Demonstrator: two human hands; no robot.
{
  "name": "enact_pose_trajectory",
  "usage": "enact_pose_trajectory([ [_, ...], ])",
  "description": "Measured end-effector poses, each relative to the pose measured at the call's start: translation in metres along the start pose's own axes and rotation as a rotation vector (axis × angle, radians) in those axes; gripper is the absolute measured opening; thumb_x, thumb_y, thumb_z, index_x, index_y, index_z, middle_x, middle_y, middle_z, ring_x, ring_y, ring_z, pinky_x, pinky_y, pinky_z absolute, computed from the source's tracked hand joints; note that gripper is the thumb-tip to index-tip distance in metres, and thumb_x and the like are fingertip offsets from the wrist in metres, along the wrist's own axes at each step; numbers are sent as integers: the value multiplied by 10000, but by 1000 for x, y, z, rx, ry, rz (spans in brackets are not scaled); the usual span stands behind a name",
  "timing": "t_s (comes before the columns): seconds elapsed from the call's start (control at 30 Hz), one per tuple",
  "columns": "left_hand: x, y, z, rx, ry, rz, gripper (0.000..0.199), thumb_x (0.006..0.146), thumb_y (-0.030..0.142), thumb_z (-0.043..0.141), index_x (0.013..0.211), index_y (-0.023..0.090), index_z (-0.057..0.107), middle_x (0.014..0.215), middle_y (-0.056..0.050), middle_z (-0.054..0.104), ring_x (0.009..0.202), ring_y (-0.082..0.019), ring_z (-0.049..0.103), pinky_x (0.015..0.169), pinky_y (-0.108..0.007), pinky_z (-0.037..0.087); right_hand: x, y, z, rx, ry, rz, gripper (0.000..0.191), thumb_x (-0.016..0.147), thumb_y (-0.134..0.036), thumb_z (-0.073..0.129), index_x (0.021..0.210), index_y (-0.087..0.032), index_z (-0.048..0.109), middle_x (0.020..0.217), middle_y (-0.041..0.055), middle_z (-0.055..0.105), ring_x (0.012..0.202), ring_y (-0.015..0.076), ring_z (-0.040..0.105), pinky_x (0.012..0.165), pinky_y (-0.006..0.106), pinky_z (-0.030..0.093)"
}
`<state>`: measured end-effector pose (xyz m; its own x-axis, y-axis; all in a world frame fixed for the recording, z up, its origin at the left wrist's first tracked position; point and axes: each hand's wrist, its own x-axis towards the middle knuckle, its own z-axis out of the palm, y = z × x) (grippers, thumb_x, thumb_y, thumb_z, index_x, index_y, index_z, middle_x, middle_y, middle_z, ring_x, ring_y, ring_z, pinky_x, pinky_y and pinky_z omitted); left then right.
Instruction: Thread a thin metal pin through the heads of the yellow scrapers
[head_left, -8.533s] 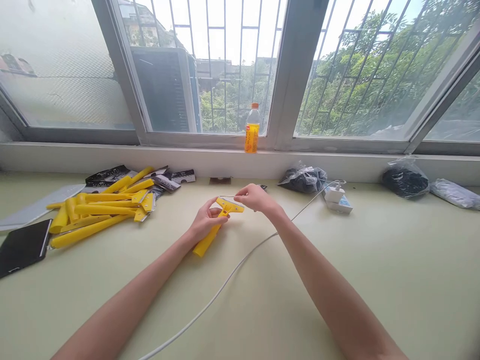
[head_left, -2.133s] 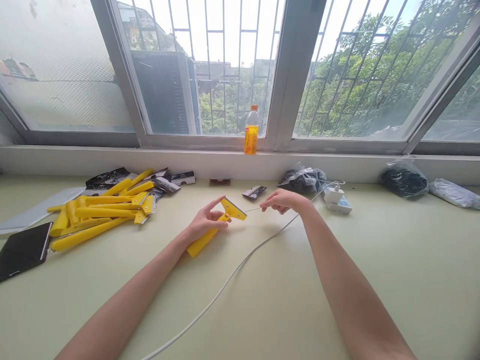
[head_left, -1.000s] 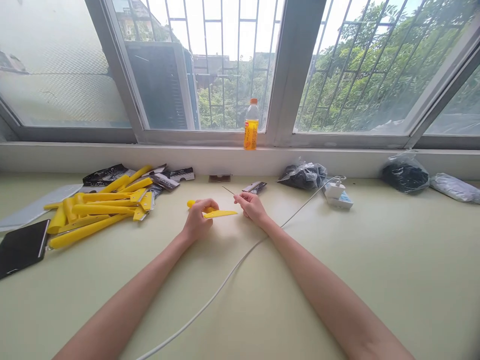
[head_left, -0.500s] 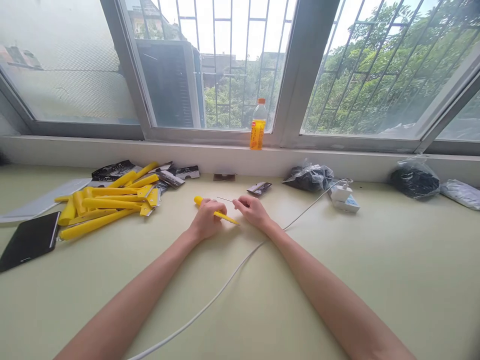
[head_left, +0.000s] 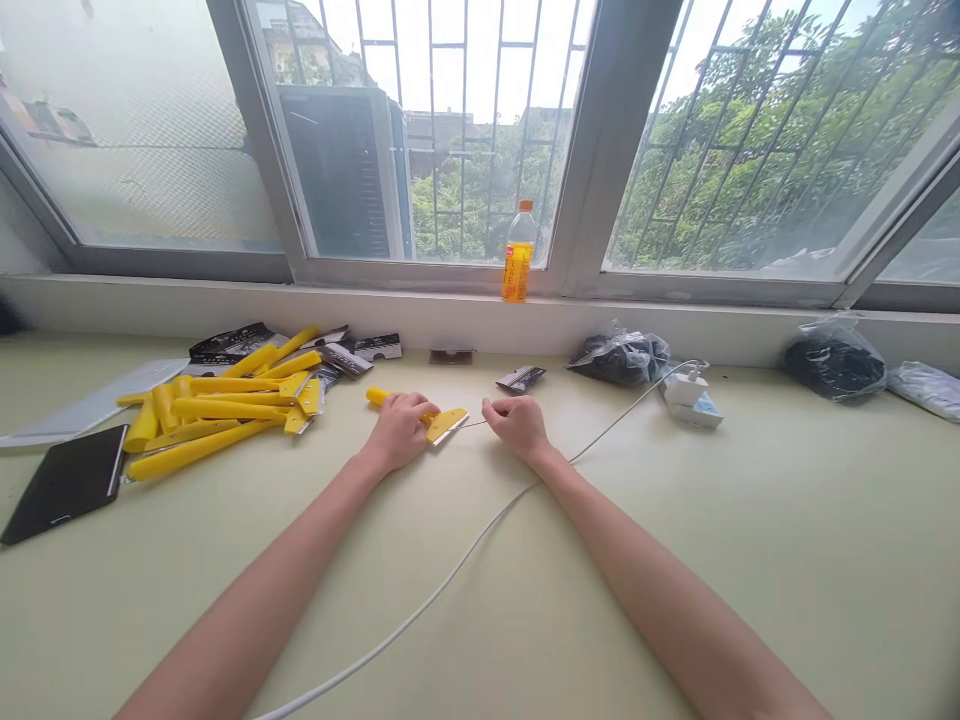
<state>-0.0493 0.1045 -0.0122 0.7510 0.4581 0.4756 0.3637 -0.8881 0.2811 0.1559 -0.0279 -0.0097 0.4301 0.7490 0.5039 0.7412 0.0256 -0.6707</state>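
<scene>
Between the separated hands lies the head of a yellow scraper [head_left: 443, 424], its long axis slanting from far left to near right through the closed left hand [head_left: 396, 432], toward the right hand [head_left: 519, 424], which pinches a thin rod [head_left: 473, 425].

A yellow scraper [head_left: 444, 427] is slanted, a thin rod [head_left: 474, 424] pointing at its wide head.

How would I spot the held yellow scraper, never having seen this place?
Below the grey-framed window stretches a pale green tabletop. On it, the left hand grips the yellow wide-headed scraper. Similar yellow scrapers lie heaped further left, unheld.
</scene>
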Motion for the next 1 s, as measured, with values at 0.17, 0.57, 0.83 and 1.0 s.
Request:
enact_pose_trajectory([
  [0.17, 0, 5, 0, -29, 27, -7, 383, 733, 37, 468, 913, 254, 728, 1019, -51, 696, 1022, -255, 612, 1048, -479, 356, -5, -5, 5, -227, 3, -183, 571, 967, -391, 456, 431, -204, 512, 506, -38, 288, 531, 115, 208, 576, 267, 164],
  [0.57, 0, 4, 1, 17, 23, 0, 364, 697, 2, 448, 849, 240, 680, 1016, -55, 687, 993, -234, 613, 1091, -508, 304, -6, -9, 3, -361, -39, -268, 583, 995, -357, 405, 451, -185, 527, 483, 16, 473, 491, 114, 310, 563, 307, 165],
  [0.83, 3, -1, 4, -60, 14, -11, 335, 654, 14, 452, 804, 235, 654, 1021, -57, 679, 1018, -247, 612, 1080, -504, 302, -4, -8, 5, -428, -43, -280, 544, 988, -318, 415, 476, -175, 529, 522, 50, 570, 490, 120, 353, 564, 320, 146],
  [1.0, 3, 1, 3, -79, 14, -28, 277, 667, 44, 463, 761, 231, 643, 1004, -53, 672, 984, -240, 601, 1103, -511, 275, 0, -1, 2, -480, -24, -212, 522, 978, -308, 425, 496, -173, 573, 523, 53, 572, 506, 124, 379, 567, 313, 145],
])
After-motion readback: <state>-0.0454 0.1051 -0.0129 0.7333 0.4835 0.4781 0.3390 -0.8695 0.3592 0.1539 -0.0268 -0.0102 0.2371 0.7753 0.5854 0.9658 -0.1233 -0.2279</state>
